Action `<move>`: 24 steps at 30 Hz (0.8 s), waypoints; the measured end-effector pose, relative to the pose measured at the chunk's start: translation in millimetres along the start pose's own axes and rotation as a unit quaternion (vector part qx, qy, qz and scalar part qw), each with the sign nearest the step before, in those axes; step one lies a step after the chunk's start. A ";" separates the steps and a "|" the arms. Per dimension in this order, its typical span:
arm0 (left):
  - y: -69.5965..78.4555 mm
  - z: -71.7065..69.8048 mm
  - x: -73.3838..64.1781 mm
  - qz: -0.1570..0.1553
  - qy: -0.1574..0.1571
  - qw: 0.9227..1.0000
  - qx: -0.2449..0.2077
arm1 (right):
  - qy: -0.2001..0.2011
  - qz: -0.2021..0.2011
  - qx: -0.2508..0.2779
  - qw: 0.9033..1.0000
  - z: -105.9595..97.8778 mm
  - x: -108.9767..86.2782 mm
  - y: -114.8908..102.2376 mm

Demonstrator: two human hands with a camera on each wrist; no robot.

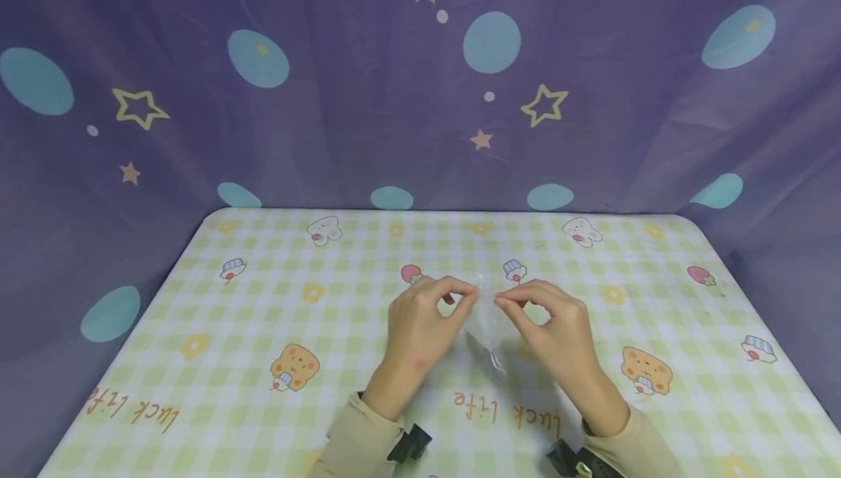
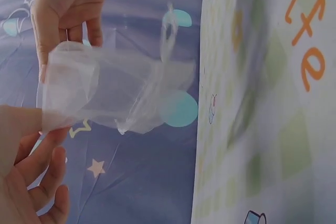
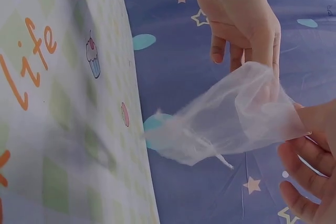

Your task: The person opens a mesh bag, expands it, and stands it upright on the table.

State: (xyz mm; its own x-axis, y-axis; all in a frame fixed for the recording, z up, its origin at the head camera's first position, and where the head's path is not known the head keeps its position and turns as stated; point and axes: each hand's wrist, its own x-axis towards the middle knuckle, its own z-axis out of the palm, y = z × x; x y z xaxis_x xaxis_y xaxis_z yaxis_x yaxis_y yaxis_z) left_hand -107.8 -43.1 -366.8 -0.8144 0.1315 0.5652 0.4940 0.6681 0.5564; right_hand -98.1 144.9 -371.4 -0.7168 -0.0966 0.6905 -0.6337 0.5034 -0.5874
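Observation:
A small translucent white pouch (image 2: 121,90), apparently a drawstring bag, hangs between the two hands above the table. My left hand (image 1: 423,317) pinches one side of its top edge between thumb and index finger. On the other side, my right hand (image 1: 552,321) pinches the same edge with thumb and fingertip. In the right wrist view, the pouch (image 3: 220,119) spreads out from the fingertips and sags towards its lower end. A thin whitish strand (image 2: 169,32) sticks out near that end in the left wrist view.
A table with a green checked cloth (image 1: 250,325), printed with cartoons and letters, lies under the hands. Behind it hangs a purple curtain (image 1: 342,120) with stars and blue ovals. Dark devices (image 1: 410,445) are strapped at the sleeves.

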 end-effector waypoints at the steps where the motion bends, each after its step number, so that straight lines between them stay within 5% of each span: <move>1: -0.1 0.1 0.3 0.006 0.001 1.000 0.000 | 0.001 0.000 -0.001 1.000 -0.3 0.6 -0.4; 7: 0.3 -0.2 0.6 0.047 -0.004 0.999 -0.011 | -0.004 -0.001 -0.007 1.000 -1.6 0.9 -0.9; 10: 0.8 0.2 0.8 0.061 0.017 0.998 0.004 | -0.003 -0.002 -0.003 1.000 -1.3 0.6 -1.1; 16: 0.1 -0.9 1.6 0.051 0.058 0.997 0.021 | -0.009 0.003 -0.010 1.000 0.1 -0.7 -0.3; 24: 0.2 -1.2 1.3 0.058 0.023 0.998 0.017 | 0.004 0.000 -0.033 0.999 0.7 -0.2 -0.1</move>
State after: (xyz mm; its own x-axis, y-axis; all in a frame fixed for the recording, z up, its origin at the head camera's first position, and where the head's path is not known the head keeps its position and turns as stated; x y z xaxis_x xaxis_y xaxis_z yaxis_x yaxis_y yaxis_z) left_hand -108.4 -43.6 -365.2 -0.7376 0.1764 0.6518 0.5726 0.6748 0.4655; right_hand -98.0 144.3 -371.7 -0.7149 -0.0897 0.6934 -0.6123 0.5591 -0.5590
